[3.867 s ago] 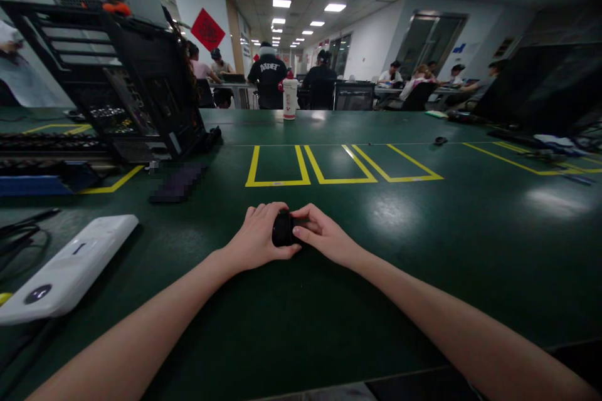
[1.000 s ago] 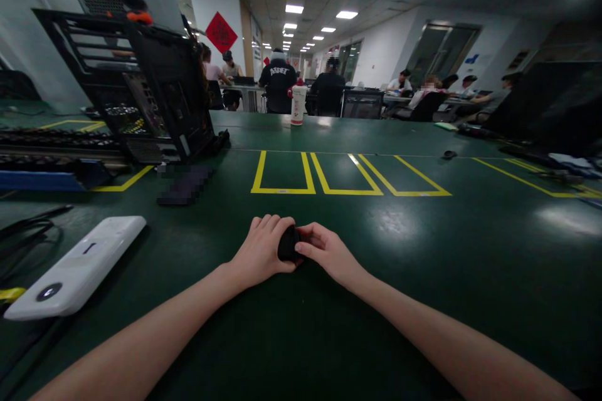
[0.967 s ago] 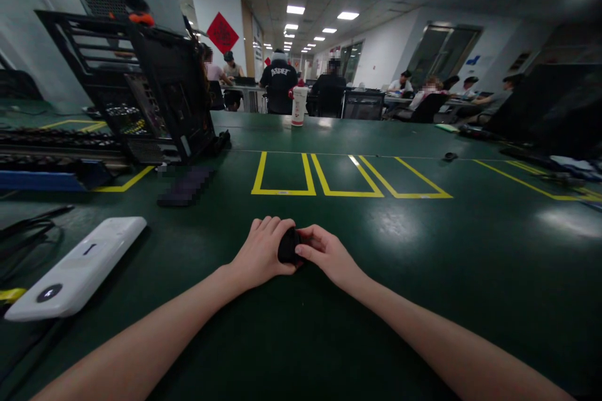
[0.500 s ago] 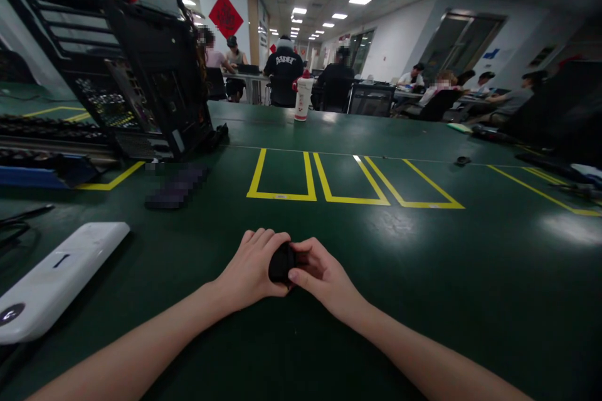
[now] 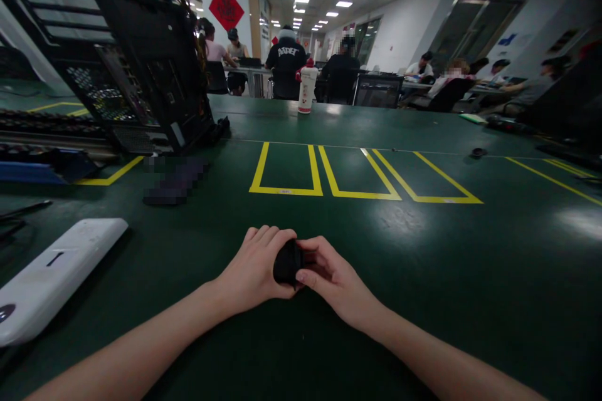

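The forearms are slender and bare, tapering at the wrists into bare hands with slim fingers.

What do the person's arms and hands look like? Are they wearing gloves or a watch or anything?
No gloves and no watch! The left hand and right hand are bare, and so are the left forearm and right forearm: no sleeves show. I see no rings either, but some fingers are partly hidden.
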Demonstrator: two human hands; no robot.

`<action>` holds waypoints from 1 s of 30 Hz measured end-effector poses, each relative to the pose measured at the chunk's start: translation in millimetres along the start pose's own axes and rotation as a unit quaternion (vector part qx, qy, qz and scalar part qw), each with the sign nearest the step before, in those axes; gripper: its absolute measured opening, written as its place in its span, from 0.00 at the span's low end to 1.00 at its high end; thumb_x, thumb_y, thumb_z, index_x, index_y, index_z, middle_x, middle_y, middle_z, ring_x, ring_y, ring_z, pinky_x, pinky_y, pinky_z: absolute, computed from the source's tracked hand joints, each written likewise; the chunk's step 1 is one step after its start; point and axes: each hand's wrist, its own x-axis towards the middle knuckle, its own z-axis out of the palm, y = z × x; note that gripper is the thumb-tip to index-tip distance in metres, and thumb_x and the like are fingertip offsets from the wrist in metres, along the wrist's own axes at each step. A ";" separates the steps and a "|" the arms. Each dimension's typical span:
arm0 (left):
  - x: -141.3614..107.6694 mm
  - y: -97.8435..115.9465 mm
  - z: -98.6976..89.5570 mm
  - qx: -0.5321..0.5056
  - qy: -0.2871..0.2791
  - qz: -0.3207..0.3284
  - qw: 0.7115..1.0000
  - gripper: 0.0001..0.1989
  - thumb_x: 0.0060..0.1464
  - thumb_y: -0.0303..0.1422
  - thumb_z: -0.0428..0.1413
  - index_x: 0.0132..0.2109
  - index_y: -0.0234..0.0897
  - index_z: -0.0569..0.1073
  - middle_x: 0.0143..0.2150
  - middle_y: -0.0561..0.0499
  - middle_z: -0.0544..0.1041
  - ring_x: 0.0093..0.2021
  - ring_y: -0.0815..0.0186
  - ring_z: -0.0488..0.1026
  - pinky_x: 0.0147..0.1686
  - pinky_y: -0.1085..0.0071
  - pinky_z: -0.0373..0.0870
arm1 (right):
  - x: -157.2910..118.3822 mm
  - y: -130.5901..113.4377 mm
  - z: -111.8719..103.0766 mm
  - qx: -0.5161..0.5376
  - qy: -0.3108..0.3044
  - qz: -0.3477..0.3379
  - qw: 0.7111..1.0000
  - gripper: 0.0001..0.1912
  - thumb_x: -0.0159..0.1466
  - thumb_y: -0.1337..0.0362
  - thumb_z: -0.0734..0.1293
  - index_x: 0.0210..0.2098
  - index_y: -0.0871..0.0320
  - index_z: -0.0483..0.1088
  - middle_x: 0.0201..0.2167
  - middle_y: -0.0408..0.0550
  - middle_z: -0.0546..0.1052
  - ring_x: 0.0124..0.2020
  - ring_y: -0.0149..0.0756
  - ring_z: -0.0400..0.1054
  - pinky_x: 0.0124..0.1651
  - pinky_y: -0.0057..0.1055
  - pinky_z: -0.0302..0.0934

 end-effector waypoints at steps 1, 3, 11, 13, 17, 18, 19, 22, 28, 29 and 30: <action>-0.1 0.0 -0.2 0.001 0.000 -0.001 1.000 0.26 0.42 0.36 0.59 0.49 0.39 0.60 0.44 0.49 0.68 0.42 0.59 0.64 0.40 0.63 0.58 | -0.1 -0.1 -0.4 0.003 -0.003 -0.002 1.000 0.14 0.58 0.68 0.63 0.44 0.53 0.60 0.44 0.45 0.67 0.46 0.35 0.64 0.47 0.36 0.62; -0.3 0.0 -0.8 0.004 0.000 -0.002 1.000 0.27 0.41 0.35 0.59 0.49 0.38 0.59 0.44 0.48 0.68 0.42 0.59 0.64 0.40 0.63 0.58 | -0.3 -0.1 -0.6 0.006 -0.008 -0.006 1.000 0.15 0.58 0.68 0.64 0.44 0.53 0.60 0.44 0.45 0.67 0.47 0.35 0.64 0.48 0.36 0.61; 0.1 1.0 -1.6 0.007 0.004 0.007 1.000 0.26 0.44 0.39 0.58 0.49 0.38 0.60 0.45 0.48 0.68 0.42 0.59 0.64 0.40 0.63 0.58 | 1.0 3.9 2.9 0.003 0.029 -0.006 1.000 0.12 0.59 0.64 0.63 0.43 0.54 0.61 0.42 0.45 0.68 0.45 0.35 0.64 0.46 0.36 0.63; -0.1 1.4 -1.9 0.006 0.006 0.008 1.000 0.26 0.44 0.39 0.58 0.49 0.39 0.60 0.45 0.48 0.68 0.43 0.58 0.64 0.41 0.62 0.58 | 1.1 3.7 2.9 -0.012 0.037 0.002 0.999 0.15 0.59 0.63 0.63 0.45 0.53 0.60 0.44 0.46 0.67 0.46 0.36 0.64 0.47 0.37 0.62; -0.8 1.6 -2.2 0.005 0.008 0.010 1.000 0.26 0.44 0.40 0.58 0.49 0.38 0.60 0.46 0.47 0.68 0.43 0.58 0.65 0.41 0.62 0.59 | 0.2 2.4 1.2 -0.019 0.021 0.017 0.999 0.15 0.60 0.63 0.62 0.46 0.54 0.60 0.46 0.47 0.66 0.47 0.37 0.63 0.47 0.38 0.63; -1.0 1.7 -2.2 0.006 0.008 0.011 1.000 0.26 0.44 0.40 0.58 0.49 0.38 0.60 0.46 0.48 0.68 0.43 0.58 0.65 0.41 0.62 0.59 | -0.1 2.0 0.6 -0.012 0.013 0.014 1.000 0.14 0.60 0.63 0.62 0.45 0.54 0.61 0.45 0.47 0.67 0.47 0.37 0.64 0.46 0.38 0.63; -1.1 1.7 -2.2 0.007 0.009 0.012 1.000 0.26 0.44 0.39 0.58 0.49 0.38 0.60 0.46 0.48 0.68 0.43 0.58 0.65 0.41 0.62 0.59 | -0.3 1.6 0.1 -0.003 0.004 0.010 1.000 0.13 0.59 0.64 0.62 0.45 0.54 0.60 0.45 0.46 0.67 0.46 0.37 0.64 0.46 0.37 0.63; -1.3 1.7 -2.1 0.012 0.008 0.015 1.000 0.26 0.43 0.38 0.58 0.49 0.38 0.60 0.46 0.48 0.68 0.43 0.59 0.65 0.42 0.62 0.58 | -0.4 0.8 -1.2 0.015 -0.016 -0.009 1.000 0.14 0.58 0.67 0.64 0.43 0.54 0.60 0.45 0.45 0.66 0.48 0.36 0.63 0.47 0.36 0.62; -1.2 1.1 -1.6 0.018 0.008 0.012 1.000 0.27 0.43 0.38 0.59 0.49 0.37 0.60 0.46 0.47 0.68 0.44 0.59 0.64 0.42 0.63 0.58 | 1.3 3.0 -0.2 0.010 0.000 -0.022 1.000 0.10 0.60 0.64 0.62 0.41 0.54 0.60 0.41 0.45 0.67 0.45 0.34 0.64 0.44 0.34 0.64; -1.3 1.0 -1.5 0.018 0.009 0.013 1.000 0.27 0.43 0.39 0.58 0.49 0.37 0.60 0.46 0.47 0.68 0.44 0.59 0.64 0.42 0.63 0.58 | 1.4 3.4 0.3 0.006 0.010 -0.022 1.000 0.09 0.60 0.64 0.61 0.41 0.55 0.61 0.40 0.44 0.67 0.43 0.33 0.65 0.44 0.34 0.64; -1.5 1.0 -1.6 0.017 0.010 0.015 1.000 0.27 0.43 0.39 0.58 0.49 0.37 0.60 0.46 0.47 0.68 0.44 0.59 0.64 0.42 0.63 0.58 | 1.3 3.7 0.8 0.000 0.017 -0.021 1.000 0.08 0.60 0.64 0.61 0.40 0.55 0.61 0.40 0.44 0.68 0.43 0.33 0.65 0.44 0.34 0.63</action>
